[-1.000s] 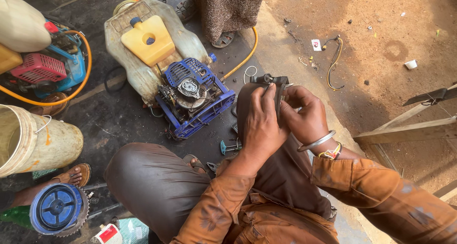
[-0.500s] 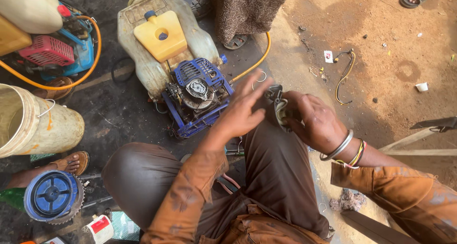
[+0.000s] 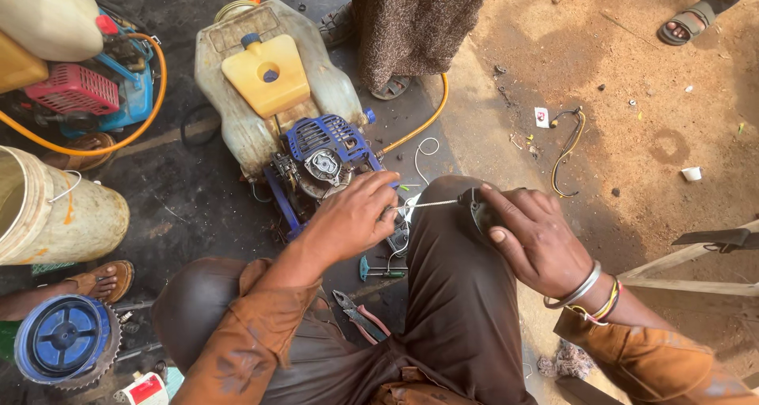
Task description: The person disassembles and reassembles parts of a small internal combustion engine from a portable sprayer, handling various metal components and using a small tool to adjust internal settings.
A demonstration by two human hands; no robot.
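A small dark starter housing [image 3: 480,212] sat on the person's right knee, gripped by the right hand [image 3: 538,243], whose fingers curled over its top with the wrist bent down. A thin pale cord [image 3: 431,204] ran taut from it to the left hand [image 3: 356,215], whose fingers were pinched shut on the cord's end, forearm reaching forward across the lap. Just beyond lay a blue engine [image 3: 324,156] joined to a cream tank [image 3: 249,128]. Pliers [image 3: 360,314] lay on the floor between the thighs.
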